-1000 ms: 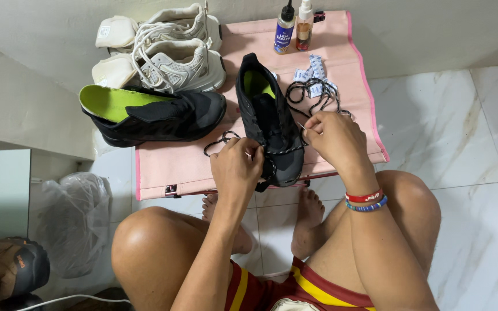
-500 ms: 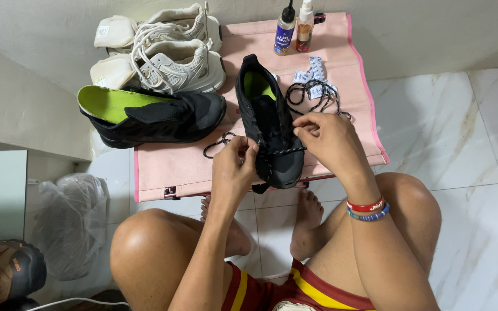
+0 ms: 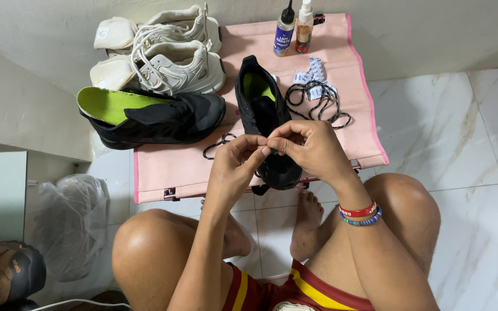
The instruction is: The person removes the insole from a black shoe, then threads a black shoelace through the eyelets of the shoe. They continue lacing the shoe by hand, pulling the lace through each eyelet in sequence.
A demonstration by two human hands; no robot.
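Black shoe (image 3: pixel 263 118) upright on pink mat (image 3: pixel 353 103), toe toward the knees; left hand (image 3: pixel 234 167) and right hand (image 3: pixel 306 150) meeting above the toe, each grip pinched on a black lace (image 3: pixel 217 144) end. Lacing judged barely begun: no lace visible in the eyelets, most trailing loose left. Second black shoe (image 3: pixel 157 118), spare laces (image 3: pixel 318 101), white pair (image 3: pixel 162 55), two bottles (image 3: pixel 294 26) untouched.

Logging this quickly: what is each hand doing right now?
Left hand: fingers pinched shut on the black shoe's lace.
Right hand: fingers pinched shut on the same lace.
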